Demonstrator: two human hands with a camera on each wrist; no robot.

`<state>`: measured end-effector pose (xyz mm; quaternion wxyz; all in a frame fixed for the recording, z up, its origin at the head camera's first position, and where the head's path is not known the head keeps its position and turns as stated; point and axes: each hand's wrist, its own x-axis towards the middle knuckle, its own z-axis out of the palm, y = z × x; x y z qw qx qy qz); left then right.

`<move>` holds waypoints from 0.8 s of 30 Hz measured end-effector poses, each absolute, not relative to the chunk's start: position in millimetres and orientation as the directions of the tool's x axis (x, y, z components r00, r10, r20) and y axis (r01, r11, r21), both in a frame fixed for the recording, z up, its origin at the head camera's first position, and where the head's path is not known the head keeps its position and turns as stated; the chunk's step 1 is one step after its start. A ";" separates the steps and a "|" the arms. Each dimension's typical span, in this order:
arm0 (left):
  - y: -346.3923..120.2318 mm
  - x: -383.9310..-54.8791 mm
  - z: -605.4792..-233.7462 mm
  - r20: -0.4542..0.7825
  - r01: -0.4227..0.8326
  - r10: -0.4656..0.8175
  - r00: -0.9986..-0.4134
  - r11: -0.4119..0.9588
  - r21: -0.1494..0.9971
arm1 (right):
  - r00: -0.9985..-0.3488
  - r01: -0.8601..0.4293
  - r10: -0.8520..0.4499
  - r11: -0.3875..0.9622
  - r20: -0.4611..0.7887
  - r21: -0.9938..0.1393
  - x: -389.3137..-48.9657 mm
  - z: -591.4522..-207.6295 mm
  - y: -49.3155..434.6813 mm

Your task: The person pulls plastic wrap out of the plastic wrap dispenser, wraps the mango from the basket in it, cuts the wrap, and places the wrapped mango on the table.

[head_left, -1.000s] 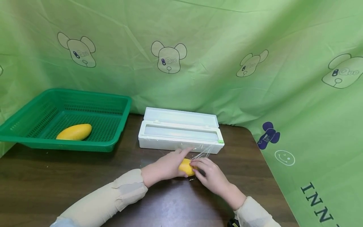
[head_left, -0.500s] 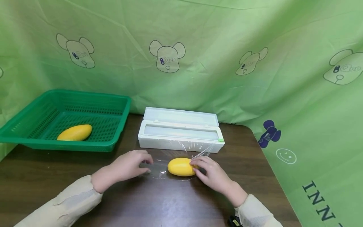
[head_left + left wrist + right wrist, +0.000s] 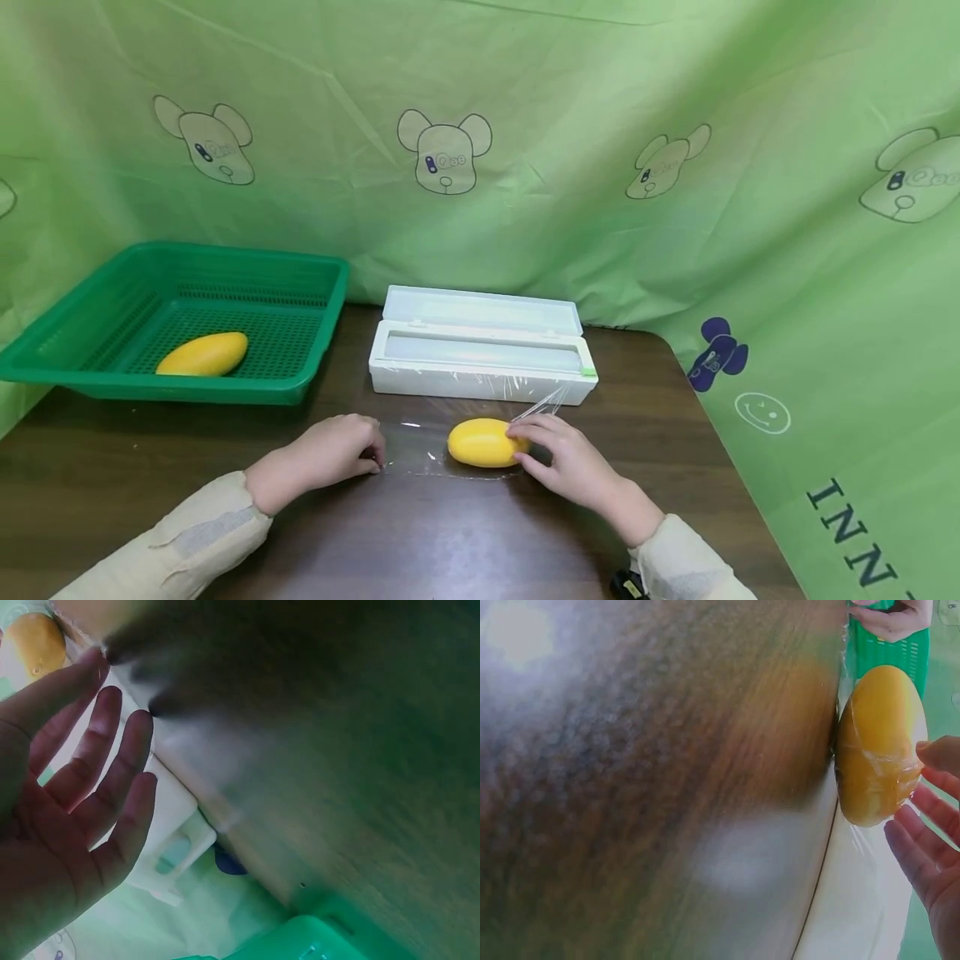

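Note:
A yellow mango (image 3: 483, 442) lies on a sheet of clear plastic wrap (image 3: 420, 454) on the table. My right hand (image 3: 566, 462) holds its right end, thumb and fingers on either side; the right wrist view has wrinkled film over that end of the mango (image 3: 881, 746). At the sheet's left edge, my left hand (image 3: 326, 458) pinches the wrap between thumb and index finger. The other fingers of the left hand (image 3: 75, 780) are spread and slightly bent. Behind the mango is a white wrap dispenser (image 3: 483, 358) with its lid raised; the film runs forward from it.
A green plastic basket (image 3: 187, 387) stands at the back left, with another mango (image 3: 202, 355) inside. The brown table (image 3: 450, 542) ends at a green curtain behind and on the right. A small black object (image 3: 628, 585) is by the right wrist.
My left hand has let go of the mango and moved left to the film's edge, where its fingers have closed together. The right hand stays at the mango's right end.

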<state>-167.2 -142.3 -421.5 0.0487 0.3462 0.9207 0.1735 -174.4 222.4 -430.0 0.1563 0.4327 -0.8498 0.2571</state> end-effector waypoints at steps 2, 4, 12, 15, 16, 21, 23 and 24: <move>-142.1 -166.8 -422.5 0.033 0.616 0.651 -0.759 0.701 0.359 | -0.579 -0.814 -0.651 0.496 0.491 -0.301 -174.3 -430.4 221.8; -141.9 -165.6 -423.6 0.040 0.617 0.649 -0.760 0.700 0.359 | -0.579 -0.814 -0.651 0.498 0.492 -0.299 -174.4 -430.9 221.1; -139.2 -158.9 -422.2 0.128 0.647 0.641 -0.756 0.704 0.293 | -0.578 -0.814 -0.652 0.497 0.490 -0.300 -175.5 -431.0 218.5; -137.5 -156.8 -416.2 0.161 0.654 0.638 -0.753 0.699 0.288 | -0.575 -0.816 -0.652 0.495 0.493 -0.297 -175.3 -431.0 218.8; -136.7 -156.0 -413.9 0.168 0.651 0.633 -0.756 0.699 0.297 | -0.575 -0.817 -0.652 0.494 0.495 -0.297 -175.2 -431.0 219.0; -128.0 -154.1 -403.8 0.221 0.625 0.587 -0.779 0.695 0.355 | -0.569 -0.821 -0.652 0.492 0.502 -0.290 -175.0 -430.8 220.6; -122.0 -155.3 -401.3 0.252 0.613 0.560 -0.790 0.700 0.366 | -0.564 -0.823 -0.655 0.491 0.503 -0.285 -175.6 -430.4 221.0; -118.5 -156.3 -400.2 0.267 0.607 0.545 -0.795 0.702 0.372 | -0.562 -0.825 -0.657 0.490 0.503 -0.282 -176.0 -430.1 221.1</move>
